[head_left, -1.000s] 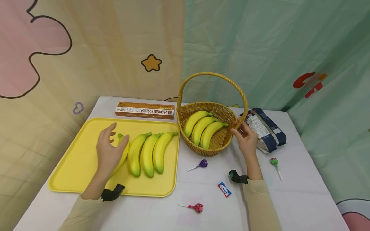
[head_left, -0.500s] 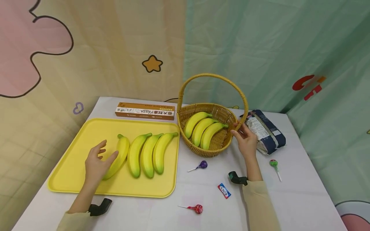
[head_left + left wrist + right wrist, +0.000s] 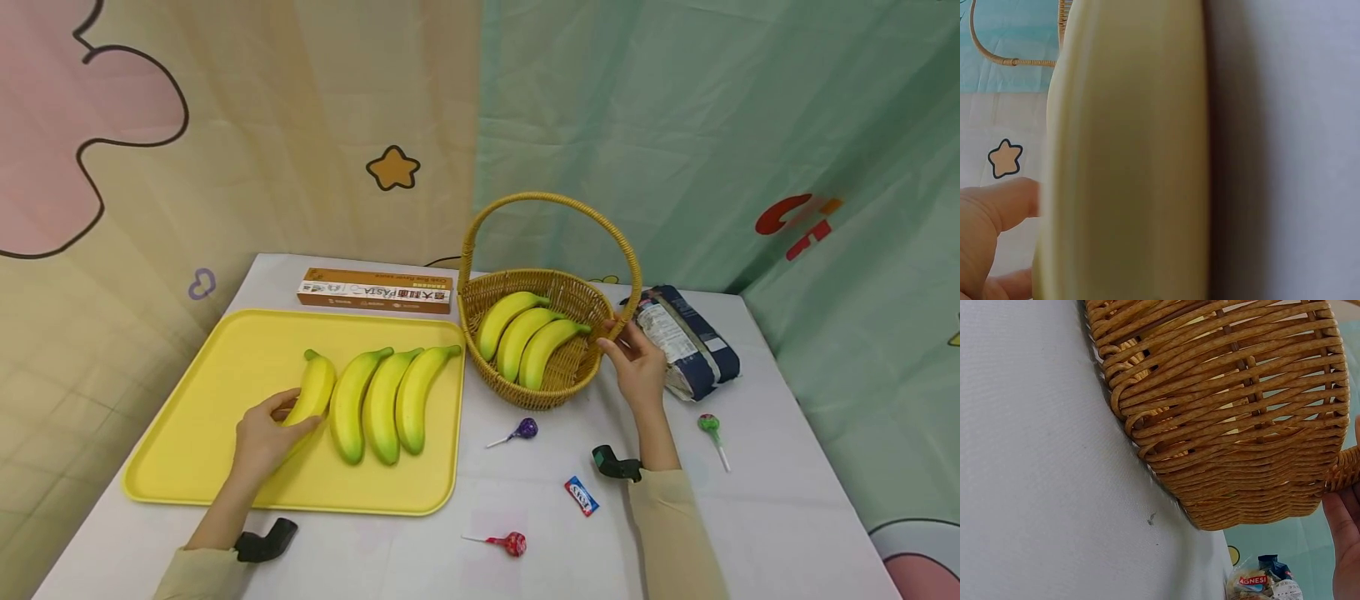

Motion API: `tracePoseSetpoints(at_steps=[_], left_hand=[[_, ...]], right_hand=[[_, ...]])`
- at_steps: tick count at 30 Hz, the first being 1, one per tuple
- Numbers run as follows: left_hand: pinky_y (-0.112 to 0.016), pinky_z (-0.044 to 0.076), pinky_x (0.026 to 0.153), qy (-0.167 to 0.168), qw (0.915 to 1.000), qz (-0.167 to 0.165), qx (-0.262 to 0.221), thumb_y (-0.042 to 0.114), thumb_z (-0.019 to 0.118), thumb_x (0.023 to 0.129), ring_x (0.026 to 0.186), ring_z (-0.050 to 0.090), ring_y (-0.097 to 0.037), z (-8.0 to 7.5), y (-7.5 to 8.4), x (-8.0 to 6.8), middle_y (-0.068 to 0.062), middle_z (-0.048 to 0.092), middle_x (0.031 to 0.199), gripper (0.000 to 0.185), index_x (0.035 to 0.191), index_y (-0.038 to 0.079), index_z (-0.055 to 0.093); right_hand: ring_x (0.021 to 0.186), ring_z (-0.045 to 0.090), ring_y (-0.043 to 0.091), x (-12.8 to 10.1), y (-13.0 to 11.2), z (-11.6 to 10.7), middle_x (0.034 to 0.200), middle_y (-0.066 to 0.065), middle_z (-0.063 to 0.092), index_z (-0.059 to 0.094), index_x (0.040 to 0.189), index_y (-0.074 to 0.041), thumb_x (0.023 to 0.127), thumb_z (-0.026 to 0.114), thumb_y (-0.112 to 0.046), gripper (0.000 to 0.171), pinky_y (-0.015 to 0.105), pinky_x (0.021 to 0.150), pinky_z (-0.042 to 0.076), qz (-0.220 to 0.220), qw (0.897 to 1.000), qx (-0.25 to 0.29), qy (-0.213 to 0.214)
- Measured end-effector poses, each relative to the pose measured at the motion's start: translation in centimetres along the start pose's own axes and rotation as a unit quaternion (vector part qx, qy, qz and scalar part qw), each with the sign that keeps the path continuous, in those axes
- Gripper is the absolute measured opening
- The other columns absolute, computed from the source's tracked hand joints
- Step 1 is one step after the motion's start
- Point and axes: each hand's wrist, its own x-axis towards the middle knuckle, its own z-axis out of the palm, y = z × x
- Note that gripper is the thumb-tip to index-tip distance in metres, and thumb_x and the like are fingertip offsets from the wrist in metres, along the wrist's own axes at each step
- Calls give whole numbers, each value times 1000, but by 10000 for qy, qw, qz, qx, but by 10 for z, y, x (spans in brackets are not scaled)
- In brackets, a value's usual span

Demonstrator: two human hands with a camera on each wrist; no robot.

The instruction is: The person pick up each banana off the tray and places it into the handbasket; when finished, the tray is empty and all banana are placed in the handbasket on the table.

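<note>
My left hand (image 3: 262, 437) pinches the leftmost banana (image 3: 317, 385) on the yellow tray (image 3: 202, 400), thumb to its right and fingers to its left. Its lower end is hidden behind the hand. Three more bananas (image 3: 381, 408) lie side by side just right of it. My right hand (image 3: 639, 365) grips the wicker basket (image 3: 551, 398) at the foot of its handle, on the right rim. Inside the basket lie three bananas (image 3: 528, 342). In the left wrist view the tray's edge (image 3: 1129, 150) covers most of the picture, with part of the hand (image 3: 991, 219) at the left.
A pasta box (image 3: 375, 292) lies behind the tray. A dark blue package (image 3: 686, 342) sits right of the basket. On the white table are a purple lollipop (image 3: 527, 428), a red lollipop (image 3: 513, 544), a green lollipop (image 3: 709, 424) and a small wrapped candy (image 3: 581, 497).
My left hand first drew back to the lower left with its fingers spread, then came right and took hold of the leftmost banana. My right hand has stayed on the basket.
</note>
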Motion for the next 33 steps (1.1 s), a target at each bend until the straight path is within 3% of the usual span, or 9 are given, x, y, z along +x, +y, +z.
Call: tracePoseSetpoints(at_steps=[7,10,14,17,18,22,25,29,33], left_hand=[[-9,37,70,738,9966,171,-337,18,76,82,108,58,-35,-1,15,3,-27,62,124,56,132,-3,58],[-4,36,67,897,9933,497,-536,16,77,82,106,59,-33,0,36,7,-26,64,122,54,130,-2,60],[-5,41,68,612,9894,1080,-749,14,77,81,104,61,-33,11,78,12,-23,65,122,53,130,-1,61],[-15,50,70,200,9819,1652,-900,13,78,80,102,63,-32,30,117,14,-20,66,120,53,129,1,62],[-20,53,71,57,9780,1864,-939,13,79,79,101,64,-32,38,129,13,-20,67,120,54,129,1,62],[-34,57,76,-485,9604,2520,-1088,14,79,78,100,65,-29,73,181,8,-15,68,121,54,128,4,64],[-29,54,71,-710,9502,2857,-1019,17,78,78,92,64,-25,101,214,5,-13,68,122,53,128,5,64],[-20,42,58,-860,9440,3089,-781,20,77,78,75,56,-17,136,241,5,-11,69,121,52,128,8,65],[-18,36,57,-988,9470,3002,-571,21,77,79,74,51,-12,163,253,7,-8,68,124,53,130,10,64]], right_hand=[[116,59,44,0,3,1,122,29,63,57,133,4,88,68,-1,46,13,84,51,-20,10000,-9,-6],[116,59,45,0,1,1,122,30,63,57,133,5,88,67,1,46,12,83,51,-3,10000,16,-1],[112,66,28,-1,-9,1,121,34,61,56,132,9,87,66,5,46,12,83,52,-11,10000,44,-24],[106,67,12,-3,-18,3,120,37,59,55,130,12,87,66,6,45,12,83,52,-50,10000,16,-44],[106,67,12,-4,-20,3,120,38,59,55,130,12,87,66,5,45,12,83,52,-55,10000,-9,-54],[112,64,32,-4,-26,3,120,38,59,55,131,12,87,66,6,45,12,83,51,-70,9999,-84,-60],[113,63,36,-4,-27,3,120,37,59,55,131,11,88,66,5,45,12,83,52,-18,10000,-67,-56],[114,62,39,-4,-26,3,120,38,59,55,130,12,87,66,5,45,12,83,52,-38,10000,-21,-48],[114,56,52,-5,-26,3,119,38,60,55,129,14,87,67,5,44,12,84,51,-212,9996,-126,-97]])
